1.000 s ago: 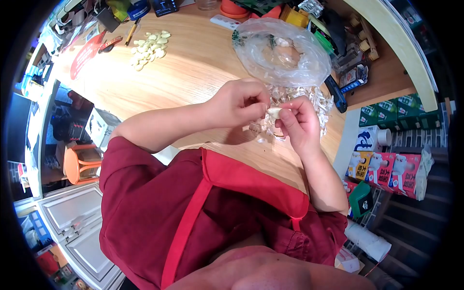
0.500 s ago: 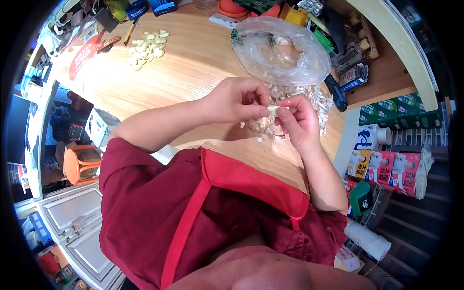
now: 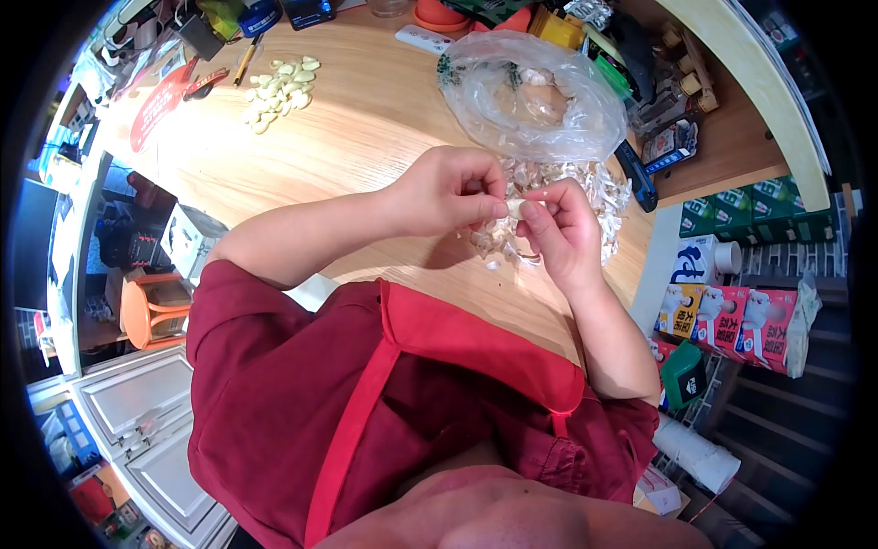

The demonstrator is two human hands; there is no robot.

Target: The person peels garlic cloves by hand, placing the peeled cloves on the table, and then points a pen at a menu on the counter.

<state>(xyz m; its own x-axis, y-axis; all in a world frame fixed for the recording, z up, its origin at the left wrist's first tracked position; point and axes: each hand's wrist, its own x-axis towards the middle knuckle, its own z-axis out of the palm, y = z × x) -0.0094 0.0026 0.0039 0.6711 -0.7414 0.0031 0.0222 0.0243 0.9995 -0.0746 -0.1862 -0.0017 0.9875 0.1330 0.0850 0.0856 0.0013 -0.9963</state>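
Observation:
A pale garlic clove (image 3: 515, 209) is held between my two hands above the tabletop. My right hand (image 3: 569, 229) pinches its right end between thumb and fingers. At its left end, the thumb and forefinger of my left hand (image 3: 455, 190) are pinched together on it; the other fingers curl in. Below and behind both hands lies a spread of papery garlic skins (image 3: 604, 197). Farther off to the left is a pile of peeled garlic cloves (image 3: 279, 90).
A clear plastic bag (image 3: 585, 114) with garlic bulbs inside sits beyond the hands. A pencil (image 3: 246, 60) and a red fan-shaped card (image 3: 163, 107) lie at the far left. A white remote (image 3: 426, 38) and a dark long object (image 3: 636, 177) edge the wooden table (image 3: 366, 101).
My left fingertips have shifted slightly left along the clove, and the clove has turned a little in my right fingers. Otherwise the scene looks the same.

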